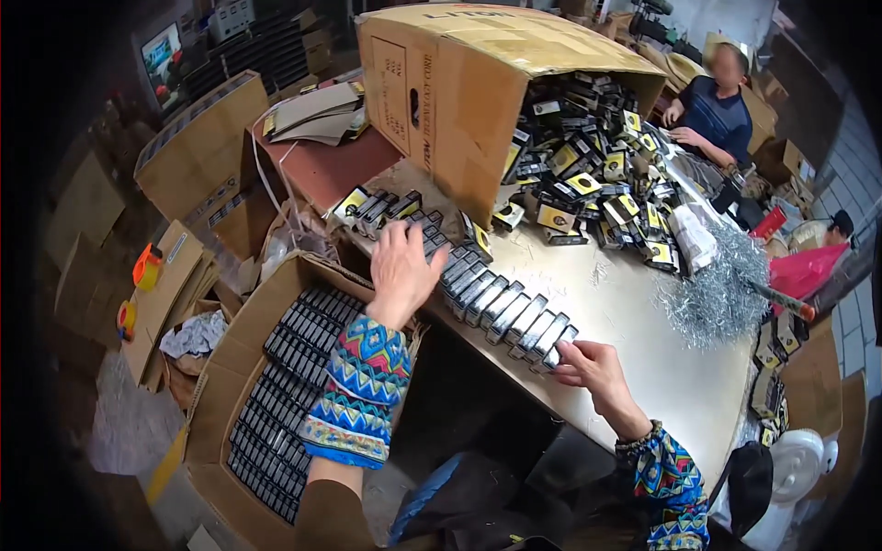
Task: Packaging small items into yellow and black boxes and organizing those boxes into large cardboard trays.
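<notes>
Along the near edge of the table lies a slanting row of small black boxes [501, 303], standing closely side by side with shiny faces up. My left hand [402, 266] rests over the row's upper part, fingers spread and touching the boxes, the thumb apart. At the row's lower right end, my right hand [593, 372] has its thumb and fingers closed on the last box [553, 354]; the fingertips are partly hidden. More small boxes with yellow faces [372, 207] sit beyond my left hand. Patterned blue sleeves [358, 390] cover both forearms.
A big carton [450, 110] on its side spills many small yellow-and-black boxes [588, 174] onto the table [643, 367]. Below left, an open carton [216, 376] holds packed rows of black boxes. Silver shredded strands [717, 285] lie at right. Another person [721, 110] sits beyond.
</notes>
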{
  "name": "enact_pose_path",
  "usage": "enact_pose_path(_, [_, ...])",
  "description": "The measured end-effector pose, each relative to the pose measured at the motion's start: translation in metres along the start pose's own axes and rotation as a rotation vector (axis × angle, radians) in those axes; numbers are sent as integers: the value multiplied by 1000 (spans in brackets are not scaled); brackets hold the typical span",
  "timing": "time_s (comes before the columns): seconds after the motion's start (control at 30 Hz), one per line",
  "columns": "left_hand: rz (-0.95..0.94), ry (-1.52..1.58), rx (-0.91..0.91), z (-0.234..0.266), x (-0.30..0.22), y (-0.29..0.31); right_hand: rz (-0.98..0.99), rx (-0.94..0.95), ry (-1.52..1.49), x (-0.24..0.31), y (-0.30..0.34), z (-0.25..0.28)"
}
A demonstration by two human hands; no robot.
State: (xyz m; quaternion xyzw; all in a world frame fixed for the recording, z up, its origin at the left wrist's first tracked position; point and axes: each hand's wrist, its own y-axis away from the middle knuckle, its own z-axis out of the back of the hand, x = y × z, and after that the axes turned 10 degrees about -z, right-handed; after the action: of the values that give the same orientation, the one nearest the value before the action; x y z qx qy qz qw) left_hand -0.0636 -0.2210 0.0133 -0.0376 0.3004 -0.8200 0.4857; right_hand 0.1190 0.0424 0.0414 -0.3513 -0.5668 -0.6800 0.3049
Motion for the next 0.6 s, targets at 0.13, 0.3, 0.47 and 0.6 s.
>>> enact_pose_path(0.13, [54, -96, 248, 10, 15, -31, -52, -8, 35, 13, 5, -3])
enact_pose_path(0.3, [191, 95, 419, 12, 29, -48, -14, -66, 84, 18, -10, -17])
enact_pose_path(0.47, [372, 431, 42, 12, 4, -24, 147, -263, 49, 0, -6, -19])
enact_pose_path(0.6, [547, 864, -320, -17, 8, -1, 660, -485, -39, -33, -16, -24])
